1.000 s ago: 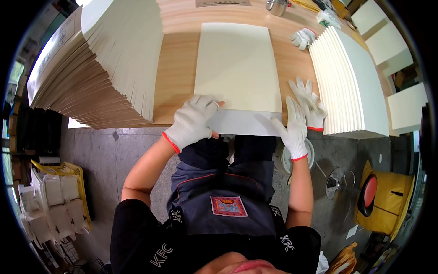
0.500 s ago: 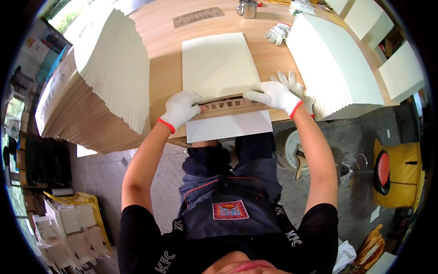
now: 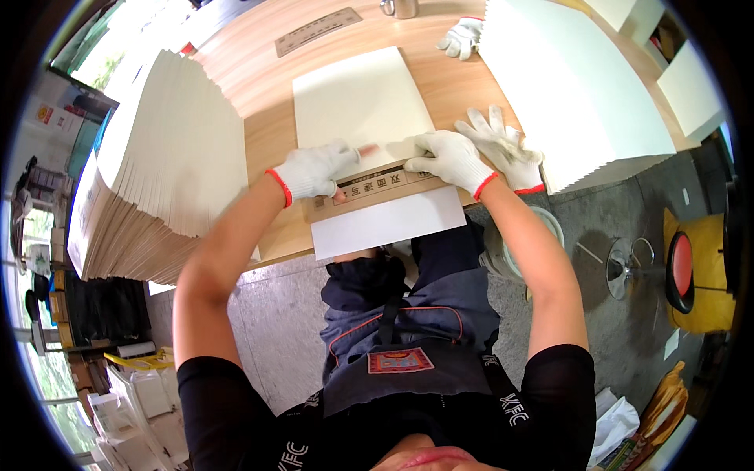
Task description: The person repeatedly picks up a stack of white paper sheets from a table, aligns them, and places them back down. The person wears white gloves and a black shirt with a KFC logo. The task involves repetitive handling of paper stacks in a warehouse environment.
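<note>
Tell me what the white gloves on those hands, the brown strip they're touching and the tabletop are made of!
Worn gloves: matte cloth, probably knitted, with soft wrinkles and stretchy-looking cuffs.
Brown strip: perhaps card or thick paper, dull, flat and darkly printed.
Tabletop: smooth wood, or just a wood-look covering, since streaky grain shows.

Daylight enters from the left, where windows (image 3: pixel 75 424) give onto greenery — a brighter opening (image 3: pixel 102 67) glares at the upper left. Beside it runs a pale wall (image 3: pixel 56 114) with posters, and below, cluttered shelving (image 3: pixel 59 308). The floor (image 3: pixel 267 322) is grey and seamed; a red-seated stool (image 3: pixel 681 263) stands right of the wood-grained bench (image 3: pixel 269 145).
</note>
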Available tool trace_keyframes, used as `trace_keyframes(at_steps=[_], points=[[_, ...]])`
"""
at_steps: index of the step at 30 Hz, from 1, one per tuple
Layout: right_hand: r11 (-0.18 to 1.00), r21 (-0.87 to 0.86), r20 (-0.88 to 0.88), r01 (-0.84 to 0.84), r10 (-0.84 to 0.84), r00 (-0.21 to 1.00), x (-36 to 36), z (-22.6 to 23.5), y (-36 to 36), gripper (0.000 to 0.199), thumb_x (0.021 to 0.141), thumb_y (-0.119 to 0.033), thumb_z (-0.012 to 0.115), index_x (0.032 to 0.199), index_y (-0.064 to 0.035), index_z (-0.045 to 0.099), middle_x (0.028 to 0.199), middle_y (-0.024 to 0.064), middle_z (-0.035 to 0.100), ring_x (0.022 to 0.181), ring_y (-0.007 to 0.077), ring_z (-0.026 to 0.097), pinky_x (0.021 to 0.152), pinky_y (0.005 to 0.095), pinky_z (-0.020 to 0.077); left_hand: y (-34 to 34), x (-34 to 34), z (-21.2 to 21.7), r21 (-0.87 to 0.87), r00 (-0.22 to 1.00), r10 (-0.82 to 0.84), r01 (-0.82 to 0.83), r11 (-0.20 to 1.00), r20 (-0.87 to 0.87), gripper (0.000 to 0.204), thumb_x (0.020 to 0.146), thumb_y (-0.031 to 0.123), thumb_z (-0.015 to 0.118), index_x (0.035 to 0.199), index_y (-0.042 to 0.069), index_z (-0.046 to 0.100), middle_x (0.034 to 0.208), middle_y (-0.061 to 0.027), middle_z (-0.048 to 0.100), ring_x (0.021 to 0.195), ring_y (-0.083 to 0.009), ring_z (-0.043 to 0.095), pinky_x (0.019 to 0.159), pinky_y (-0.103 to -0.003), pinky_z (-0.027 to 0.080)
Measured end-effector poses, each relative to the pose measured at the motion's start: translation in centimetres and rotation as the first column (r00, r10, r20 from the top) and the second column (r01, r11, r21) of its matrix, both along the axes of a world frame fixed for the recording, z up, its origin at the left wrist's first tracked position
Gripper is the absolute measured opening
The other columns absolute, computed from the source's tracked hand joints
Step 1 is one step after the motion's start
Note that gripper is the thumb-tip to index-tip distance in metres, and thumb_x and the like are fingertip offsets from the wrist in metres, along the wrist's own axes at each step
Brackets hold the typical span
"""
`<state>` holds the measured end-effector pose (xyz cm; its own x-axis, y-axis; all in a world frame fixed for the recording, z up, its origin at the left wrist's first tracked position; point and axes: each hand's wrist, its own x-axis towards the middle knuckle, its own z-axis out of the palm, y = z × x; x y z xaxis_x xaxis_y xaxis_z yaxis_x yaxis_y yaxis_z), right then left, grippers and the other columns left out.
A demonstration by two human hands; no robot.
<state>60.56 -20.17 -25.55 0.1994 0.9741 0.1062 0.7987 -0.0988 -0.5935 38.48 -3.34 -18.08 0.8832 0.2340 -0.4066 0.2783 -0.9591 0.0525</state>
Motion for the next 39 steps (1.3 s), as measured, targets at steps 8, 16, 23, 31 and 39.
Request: trace_keyframes(at_steps=[8, 16, 23, 31, 39], points=[[0.902, 0.431, 0.384, 0.001, -0.184, 0.905, 1.2, -0.6, -2.0, 0.027, 0.087, -0.030, 0.067, 0.106, -0.0117, 0.065, 0.098, 0.0095, 0.068, 0.090, 0.0258, 0.065, 0.073, 0.0417, 0.0520, -0.6, 5.9, 1.1, -0.143, 0.873, -0.426, 0.402, 0.904, -0.237, 0.104, 0.064, 0.013, 0.083, 0.147, 0.051, 0.035, 0.112, -0.0084, 0.054, 0.099, -0.0333, 0.062, 0.083, -0.043, 0.052], [0.923, 0.379, 0.463, -0.067, -0.127, 0.877, 2.6, 1.7, -5.6, 0.024, 0.087, -0.017, 0.062, 0.110, -0.0174, 0.067, 0.094, 0.0074, 0.067, 0.086, 0.0257, 0.066, 0.070, 0.0396, 0.0532, -0.4, 6.3, 0.9, -0.077, 0.848, -0.436, 0.434, 0.898, -0.303, 0.106, 0.059, 0.017, 0.088, 0.146, 0.049, 0.038, 0.123, -0.0076, 0.058, 0.107, -0.0331, 0.062, 0.086, -0.044, 0.052], [0.899, -0.268, 0.610, -0.346, 0.436, 0.662, -7.7, 4.9, -0.3, 0.045, 0.098, -0.049, 0.045, 0.140, -0.0336, 0.049, 0.084, 0.0055, 0.065, 0.073, 0.0221, 0.068, 0.062, 0.0385, 0.0550, 0.5, 6.3, -0.5, -0.088, 0.874, -0.428, 0.420, 0.903, -0.230, 0.099, 0.058, 0.015, 0.085, 0.143, 0.044, 0.045, 0.123, -0.0055, 0.059, 0.100, -0.0311, 0.065, 0.081, -0.041, 0.053], [0.835, 0.062, 0.615, -0.546, 0.399, 0.680, -18.7, 0.5, 6.5, 0.054, 0.098, -0.056, 0.040, 0.136, -0.0190, 0.050, 0.088, 0.0083, 0.065, 0.078, 0.0215, 0.069, 0.060, 0.0382, 0.0549, -1.1, 6.5, 0.6, 0.001, 0.866, -0.377, 0.399, 0.917, -0.328, 0.109, 0.064, 0.009, 0.084, 0.143, 0.062, 0.032, 0.129, -0.0058, 0.056, 0.109, -0.0302, 0.062, 0.086, -0.043, 0.054], [0.842, 0.161, 0.563, -0.515, 0.350, 0.749, -17.8, 0.9, 5.1, 0.055, 0.094, -0.049, 0.051, 0.140, -0.0195, 0.047, 0.098, 0.0087, 0.067, 0.080, 0.0229, 0.070, 0.062, 0.0391, 0.0565, 0.7, 5.5, -1.4, 0.017, 0.832, -0.522, 0.534, 0.846, -0.188, 0.105, 0.068, 0.010, 0.078, 0.145, 0.061, 0.028, 0.118, -0.0073, 0.055, 0.092, -0.0306, 0.065, 0.075, -0.042, 0.055]])
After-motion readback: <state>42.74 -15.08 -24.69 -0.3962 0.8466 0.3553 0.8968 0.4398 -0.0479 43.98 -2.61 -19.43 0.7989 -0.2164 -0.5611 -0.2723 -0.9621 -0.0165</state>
